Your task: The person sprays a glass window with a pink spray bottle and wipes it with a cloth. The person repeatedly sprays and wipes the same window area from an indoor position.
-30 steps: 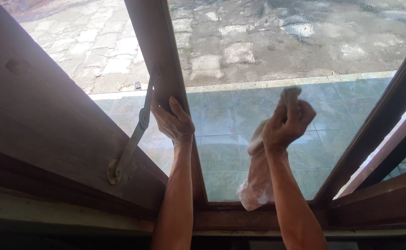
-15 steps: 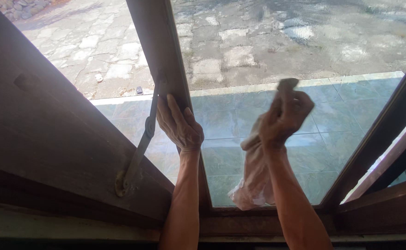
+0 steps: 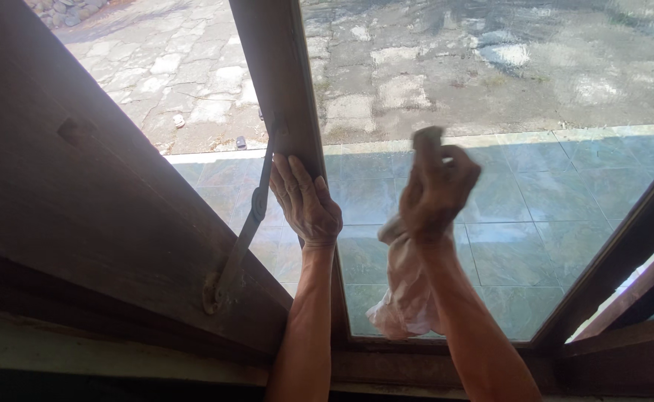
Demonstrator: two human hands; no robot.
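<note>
The left hand (image 3: pixel 306 199) lies flat against the wooden stile (image 3: pixel 278 82) of the swung-open window sash, fingers pointing up and wrapped lightly around its edge — a grip on the frame rather than a clenched fist. Just to its left a metal stay arm (image 3: pixel 241 238) runs down to its pivot on the dark wooden outer frame (image 3: pixel 81 208), leaving only a narrow wedge of open air between stile and frame. The right hand (image 3: pixel 437 190) is clenched around a pale cloth (image 3: pixel 405 286), the bunched top of it pressed to the glass pane (image 3: pixel 535 216) in the upper middle of the sash, the loose tail hanging down along the forearm to just above the bottom rail (image 3: pixel 431 346). To the right of the cloth the pane is open all the way to the slanting right stile (image 3: pixel 625 253); below, little room remains before the rail. Through the glass lie a tiled terrace and rough stone paving. Against a second ago, the right hand and cloth have shifted left across the glass, closer to the left hand, and the left hand sits slightly lower on the stile — though the whole view has also moved rightward.
</note>
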